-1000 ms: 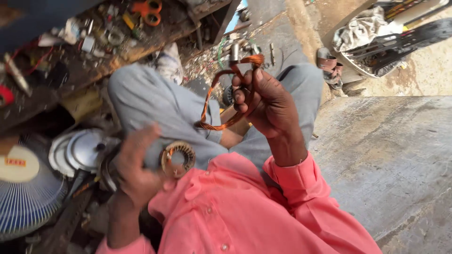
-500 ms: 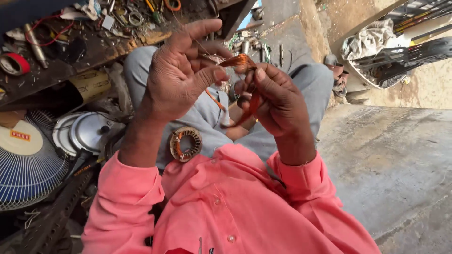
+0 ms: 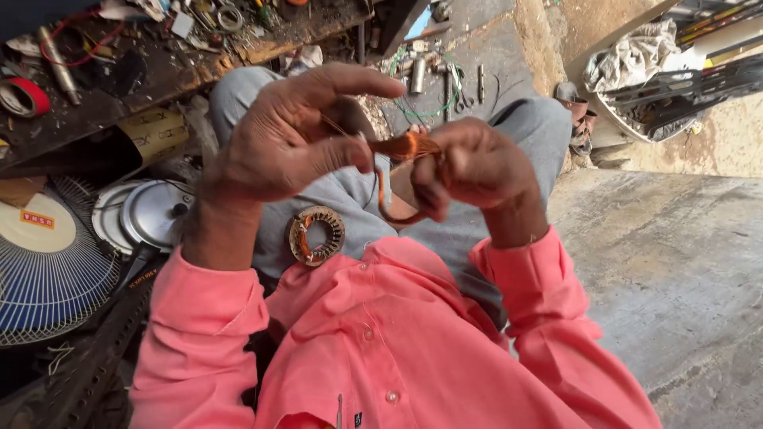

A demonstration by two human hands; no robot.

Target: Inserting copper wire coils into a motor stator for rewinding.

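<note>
Our left hand (image 3: 278, 151) has come up off the stator ring (image 3: 315, 235) in our lap and now pinches the copper coil (image 3: 401, 159) beside our right hand (image 3: 477, 167)

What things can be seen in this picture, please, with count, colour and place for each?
copper wire coil: one, orange, held between both hands
motor stator: one, grey ring with copper winding, on the lap
fan grille: one, blue-white, far left
metal covers: two, silver, beside the grille
tape roll: one, red, on the cluttered bench
shirt: one, pink
left hand: pinching the coil
right hand: gripping the coil
</note>
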